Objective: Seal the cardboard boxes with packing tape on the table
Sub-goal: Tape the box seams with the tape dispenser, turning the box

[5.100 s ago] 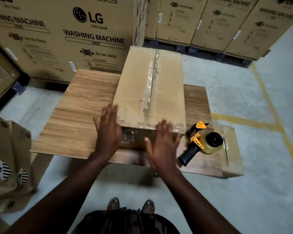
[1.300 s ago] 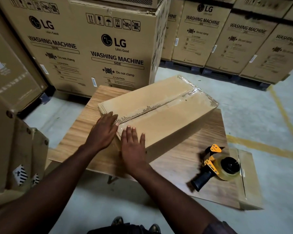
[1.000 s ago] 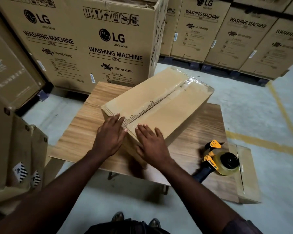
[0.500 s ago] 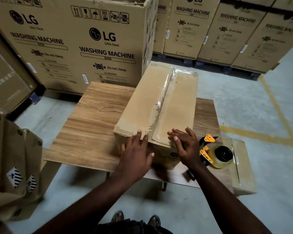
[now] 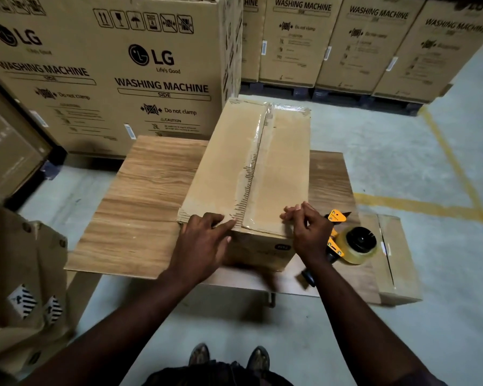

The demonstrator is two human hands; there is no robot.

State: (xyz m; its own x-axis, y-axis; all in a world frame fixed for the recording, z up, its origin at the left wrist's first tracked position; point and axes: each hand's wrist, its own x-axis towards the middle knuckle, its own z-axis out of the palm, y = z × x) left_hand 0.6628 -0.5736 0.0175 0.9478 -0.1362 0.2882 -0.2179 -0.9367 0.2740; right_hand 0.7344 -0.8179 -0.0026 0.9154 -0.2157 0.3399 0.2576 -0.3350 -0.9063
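Head view: a pale concrete floor (image 5: 402,151) carried two yellow painted lines (image 5: 418,207) that met at the right. Tall printed washing machine cartons (image 5: 162,79) walled the left and back, at least four in the back row. One low table (image 5: 140,218) with a wood-grain top stood in the middle.

One long rectangular cardboard box (image 5: 282,174) lay lengthwise on the table, its matte brown flaps closed. One glossy, wrinkled strip of clear tape (image 5: 258,162) ran along the ragged centre seam. One tape dispenser (image 5: 352,246), yellow-framed with a black handle and a round roll, lay on the table just right of the box. A flat small carton (image 5: 396,260) lay at the table's right end.

The left hand (image 5: 204,243) rested with straight fingers over the box's near top edge, gripping nothing. The right hand (image 5: 310,232) had bent fingers on the near right corner; I could not tell whether it pinched anything
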